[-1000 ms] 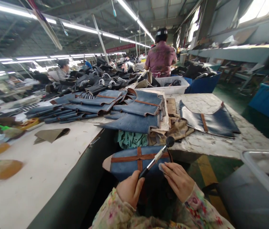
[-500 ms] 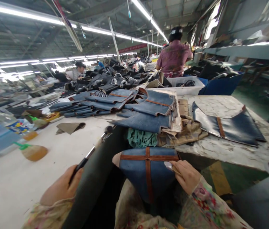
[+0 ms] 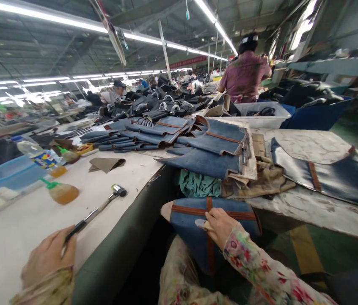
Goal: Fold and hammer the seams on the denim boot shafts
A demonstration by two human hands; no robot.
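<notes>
My left hand point(image 3: 50, 256) is closed around the black handle end of a hammer point(image 3: 95, 213), low over the white tabletop. The hammer's head points away from me; whether it rests on the table I cannot tell. A blue leather panel point(image 3: 188, 224) with crossed brown strips lies over my knees, its left tip pale. Against the middle of this panel, near where the strips cross, is my right hand point(image 3: 221, 226). Its fingers are shut on a small flat tool point(image 3: 202, 224) with a whitish end; the rest of the tool is covered by the fingers.
Stacked blue leather pieces point(image 3: 210, 163) lie ahead, above a green cloth point(image 3: 199, 184). Another blue panel point(image 3: 328, 173) is at right. Left are a squeeze bottle point(image 3: 63, 194) of amber liquid, a brown scrap point(image 3: 106, 164) and a blue tray point(image 3: 10, 171). A person point(image 3: 245, 74) stands beyond.
My left hand has carried the hammer left, away from the table's edge and over its top. My right hand has slid left along the blue panel with its small tool. The view has shifted left.
</notes>
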